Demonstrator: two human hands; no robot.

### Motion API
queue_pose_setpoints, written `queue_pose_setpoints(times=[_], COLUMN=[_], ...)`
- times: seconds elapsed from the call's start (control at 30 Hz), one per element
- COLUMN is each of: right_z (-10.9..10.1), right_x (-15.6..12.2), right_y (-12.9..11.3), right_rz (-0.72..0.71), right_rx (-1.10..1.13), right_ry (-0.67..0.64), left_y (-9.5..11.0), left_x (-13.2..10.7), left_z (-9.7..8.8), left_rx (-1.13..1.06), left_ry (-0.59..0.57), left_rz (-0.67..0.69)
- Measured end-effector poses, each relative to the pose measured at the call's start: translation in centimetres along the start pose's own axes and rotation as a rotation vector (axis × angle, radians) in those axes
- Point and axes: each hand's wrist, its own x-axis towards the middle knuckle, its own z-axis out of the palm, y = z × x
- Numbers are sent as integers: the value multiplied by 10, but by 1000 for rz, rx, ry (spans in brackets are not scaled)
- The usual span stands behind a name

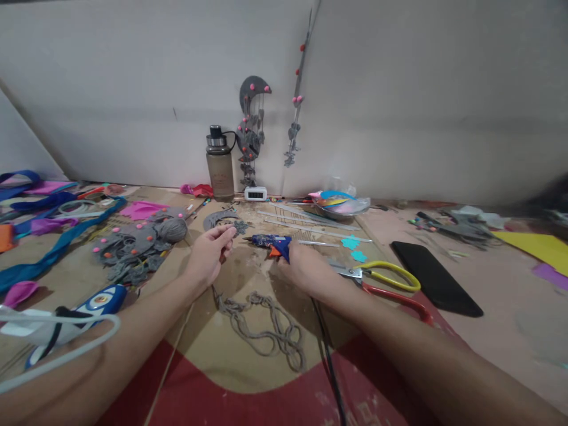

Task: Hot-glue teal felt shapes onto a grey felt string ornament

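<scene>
My left hand [212,253] pinches a small grey felt flower [240,226] between thumb and fingertips. My right hand [304,267] is wrapped round a blue glue gun [270,240] with an orange trigger, and its nozzle points left, just below the flower. A black cord [327,361] runs down from beneath the right wrist. Behind the left fingertips lies a grey felt crescent [215,218]. Grey yarn [266,322] is loosely looped on the board between my forearms. Scissors [355,272] with yellow and red handles lie beside my right forearm.
A black phone [435,277] lies at right. Turquoise felt flowers [350,242] sit near rulers [317,228]. At the back are a bottle [220,168], a small digital clock [255,193] and a bowl [344,208]. Grey felt garlands [137,242] are piled left; finished-looking ones [249,142] hang on the wall.
</scene>
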Motion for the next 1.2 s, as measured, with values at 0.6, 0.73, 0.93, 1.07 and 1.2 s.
queue_pose_setpoints(times=[0.6,0.73,0.93,1.07,1.2], right_z=[-2,0,13,17,16], right_x=[-4,-9,-12,-10,-11], right_y=[-7,-13,-9,-8,-8], right_rz=[-84,-232,-241,-240,-259], right_rx=[1003,1179,1108,1091,1099], right_ry=[217,163,153,173,182], left_y=[-1,1,3,3,1], left_x=[2,0,-3,-5,-4], left_z=[-5,-2,0,2,1], left_rx=[-72,-73,-83,-70,-62], left_ry=[45,39,30,21,16], left_rz=[-24,-47,-68,-70,-70])
